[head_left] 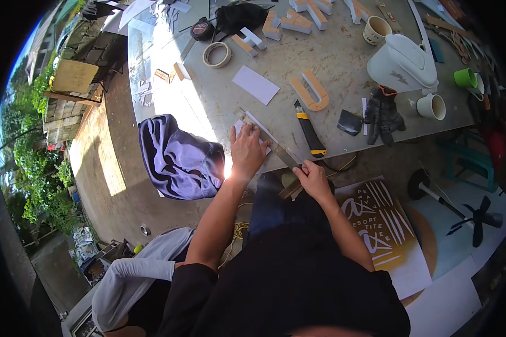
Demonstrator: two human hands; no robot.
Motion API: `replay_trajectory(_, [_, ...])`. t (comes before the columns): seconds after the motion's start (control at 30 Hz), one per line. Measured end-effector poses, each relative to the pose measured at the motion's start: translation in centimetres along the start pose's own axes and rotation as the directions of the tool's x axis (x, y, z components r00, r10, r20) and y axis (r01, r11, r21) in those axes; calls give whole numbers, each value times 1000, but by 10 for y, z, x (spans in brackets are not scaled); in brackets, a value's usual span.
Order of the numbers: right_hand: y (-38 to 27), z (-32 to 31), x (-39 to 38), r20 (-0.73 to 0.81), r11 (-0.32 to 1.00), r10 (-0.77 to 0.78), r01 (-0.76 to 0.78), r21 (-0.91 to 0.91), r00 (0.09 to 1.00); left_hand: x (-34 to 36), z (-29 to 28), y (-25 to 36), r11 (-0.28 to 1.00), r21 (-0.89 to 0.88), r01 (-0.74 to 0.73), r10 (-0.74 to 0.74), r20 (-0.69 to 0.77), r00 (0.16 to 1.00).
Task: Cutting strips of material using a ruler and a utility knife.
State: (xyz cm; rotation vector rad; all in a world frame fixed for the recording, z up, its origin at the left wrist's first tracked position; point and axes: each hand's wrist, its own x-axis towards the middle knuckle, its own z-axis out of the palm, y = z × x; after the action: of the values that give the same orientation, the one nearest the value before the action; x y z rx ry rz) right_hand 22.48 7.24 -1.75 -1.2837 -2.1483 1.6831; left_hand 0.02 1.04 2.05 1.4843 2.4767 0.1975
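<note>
My left hand (247,149) lies on the near table edge, fingers stretched out. It presses on a small white sheet piece (239,127) and the far part of a metal blade. That blade seems to belong to a try square (287,159), whose brownish stock hangs past the edge. My right hand (314,178) is closed round the square near where blade and stock meet. A thin white strip (262,127) runs along the blade. Just right of it rests a black and yellow utility knife (307,129). Beyond my left hand is a white rectangular sheet (256,85).
On the table (337,62) are a U-shaped letter (310,91), several other block letters, a tape roll (217,55), dark glove (383,115), white container (402,64) and cup (430,106). Purple cloth (180,160) drapes the left corner. A person in grey sleeves (135,281) is at lower left.
</note>
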Motion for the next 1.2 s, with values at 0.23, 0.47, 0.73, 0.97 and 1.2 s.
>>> replay_trajectory(0.23, [-54,-55,-44,-236,873,-269,133,-469,934,3,-7,1,1000,13,11,-12,15,1000])
replay_trajectory(0.47, [-78,-106,27,-319,746,-123,-125,-655,940,8,-8,-4,999,-38,29,-26,94,995])
replay_trajectory(0.73, [-47,-118,156,-361,648,-117,-205,-734,925,4,-3,-5,979,-199,48,-46,15,999])
replay_trajectory(0.97, [-40,-129,167,-338,527,-162,-208,-824,927,4,1,1,984,-151,90,-91,2,996])
replay_trajectory(1.2, [-83,-96,74,-205,738,-487,275,-616,849,2,2,-2,983,-155,101,-106,-24,994])
